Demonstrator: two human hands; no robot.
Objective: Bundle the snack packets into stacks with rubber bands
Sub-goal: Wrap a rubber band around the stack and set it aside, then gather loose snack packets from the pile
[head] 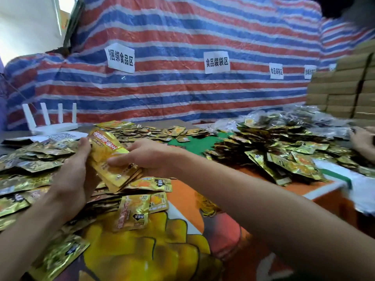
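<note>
- One striped tarp (182, 37) walls the room behind
- Printed orange table cover (188, 201) looks slick
- Loose packets (284, 151) heaped across it
- Stack of packets (113, 159) held above the near heap: light, glossy, likely to slide, best squeezed across its flat faces
- Left hand (75, 177) and right hand (154, 157) both clasp it

White router (56, 127) at far left, paper signs (216, 62) on striped tarp (182, 27), stacked cardboard boxes (341, 86) far right
</note>
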